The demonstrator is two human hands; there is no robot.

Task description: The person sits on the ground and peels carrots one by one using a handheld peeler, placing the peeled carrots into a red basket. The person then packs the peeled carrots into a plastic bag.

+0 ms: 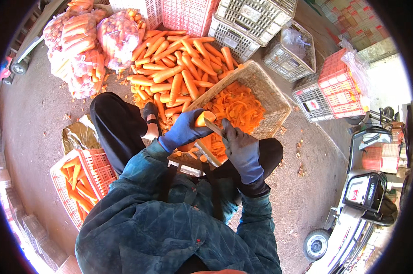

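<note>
My left hand (183,131), in a blue glove, is closed around a carrot (204,119) whose thick end sticks out past the fingers; the rest lies under the glove. In my right hand (241,148), gloved in grey and blue, is a knife (214,128). Its blade rests against or just in front of the carrot's end; I cannot tell which. Both hands are above the near edge of a pale crate (276,101) holding orange carrot peelings (237,106). A large heap of carrots (179,68) lies just beyond my left hand.
A red crate (107,168) with carrots stands by my left side, near gold foil (80,133). Bagged carrots (81,43) are piled at the far left. Grey crates (254,20) are stacked behind the heap; a red crate (338,75) and a parked vehicle (352,219) stand to the right.
</note>
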